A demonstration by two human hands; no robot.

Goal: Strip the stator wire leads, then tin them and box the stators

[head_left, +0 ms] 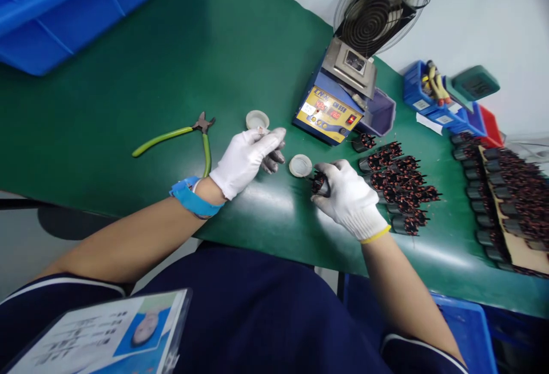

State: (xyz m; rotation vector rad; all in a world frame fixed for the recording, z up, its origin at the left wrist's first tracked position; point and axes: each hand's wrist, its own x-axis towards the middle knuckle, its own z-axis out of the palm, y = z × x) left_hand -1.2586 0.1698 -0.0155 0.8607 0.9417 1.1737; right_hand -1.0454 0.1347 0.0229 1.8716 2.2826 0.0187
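White gloves cover both hands. My right hand point(345, 194) is closed around a dark cylindrical part with copper windings point(319, 184), held just above the green table beside a small round white dish point(300, 166). My left hand point(253, 156) is closed, thumb and fingers together, below a second small white dish point(257, 120); whether anything small is between its fingers cannot be made out. Green-handled cutters point(206, 144) lie spread on the table left of my left hand. Several similar wound parts point(397, 182) lie on their sides to the right of my right hand.
A blue and yellow heated unit point(329, 112) stands ahead, with a fan point(369, 22) behind it. Blue bins point(418, 85) and rows of wound parts point(521, 191) are at the right. A large blue crate point(81, 8) occupies the upper left.
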